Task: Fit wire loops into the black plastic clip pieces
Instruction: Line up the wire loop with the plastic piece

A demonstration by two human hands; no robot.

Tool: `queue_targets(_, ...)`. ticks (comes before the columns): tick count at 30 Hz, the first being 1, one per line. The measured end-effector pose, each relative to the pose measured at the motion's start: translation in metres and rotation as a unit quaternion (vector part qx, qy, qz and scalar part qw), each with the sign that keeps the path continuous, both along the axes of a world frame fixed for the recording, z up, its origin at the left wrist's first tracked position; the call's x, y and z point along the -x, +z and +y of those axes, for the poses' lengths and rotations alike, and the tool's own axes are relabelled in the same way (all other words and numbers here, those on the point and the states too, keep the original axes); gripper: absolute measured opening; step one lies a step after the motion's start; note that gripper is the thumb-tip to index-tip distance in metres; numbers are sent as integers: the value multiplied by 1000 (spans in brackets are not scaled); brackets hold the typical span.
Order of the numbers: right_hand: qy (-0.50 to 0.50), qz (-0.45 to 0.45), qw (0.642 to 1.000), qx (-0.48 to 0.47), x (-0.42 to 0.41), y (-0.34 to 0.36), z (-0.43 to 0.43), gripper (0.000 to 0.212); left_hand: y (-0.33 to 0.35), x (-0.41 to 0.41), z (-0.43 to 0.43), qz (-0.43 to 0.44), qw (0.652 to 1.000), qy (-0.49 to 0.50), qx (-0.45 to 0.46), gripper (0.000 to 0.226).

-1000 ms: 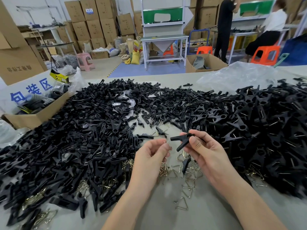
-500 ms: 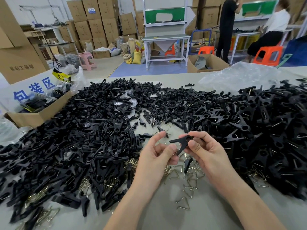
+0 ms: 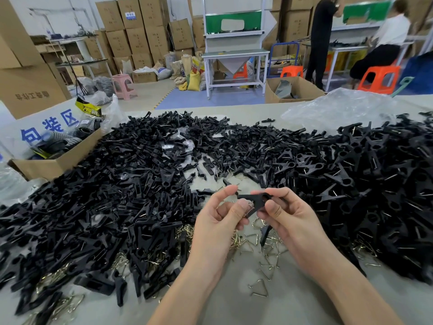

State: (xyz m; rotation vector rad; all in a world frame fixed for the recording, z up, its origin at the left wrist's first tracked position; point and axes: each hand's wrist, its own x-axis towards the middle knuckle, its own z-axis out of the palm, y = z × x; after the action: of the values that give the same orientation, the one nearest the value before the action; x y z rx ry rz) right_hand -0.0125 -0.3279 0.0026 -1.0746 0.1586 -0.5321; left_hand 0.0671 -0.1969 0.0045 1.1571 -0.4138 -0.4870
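Left hand [image 3: 216, 222] now on clip [image 3: 251, 198]

Clip [image 3: 252, 198] between left hand [image 3: 218, 222], right hand [image 3: 291, 219]

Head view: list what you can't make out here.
Head view:
- Hidden: wire loop, mostly behind the thumb of the left hand; seated in the black clip or not, unclear.
- Covered: that clip's right end, under the right hand.
- Cut off: clip pile, by the right edge.
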Motion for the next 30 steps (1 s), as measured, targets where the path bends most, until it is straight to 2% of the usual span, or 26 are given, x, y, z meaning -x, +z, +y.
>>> queue_targets(2,5,-7,1000,-6,0,0,1,22,1,0,-1,7,1000,12,11,29)
queue_targets(7,1,0,1000,30,1,2,1,14,2,1,2,-11,998,50,-26,39)
queue_targets(12,10,8,999,38,3,7,4,14,6,3,2,-4,999,52,-14,36)
queue_targets(15,2,16,999,31,4,6,3,37,10,4,2,31,999,14,35,43)
queue_targets(18,2,19,999,27,5,6,4,34,11,5,2,72,994,-45,73,48)
queue_targets(22,44,10,997,57,8,7,6,53,10,7,3,79,981,-131,115,55)
queue_targets(25,44,21,996,78,10,9,5,61,11,9,3,52,986,-140,71,49)
queue_targets(28,83,12,994,67,10,6,4,58,12,14,0,43,986,-159,1,57)
queue_targets(30,104,14,991,79,10,2,5,54,11,14,0,48,983,-177,-3,59)
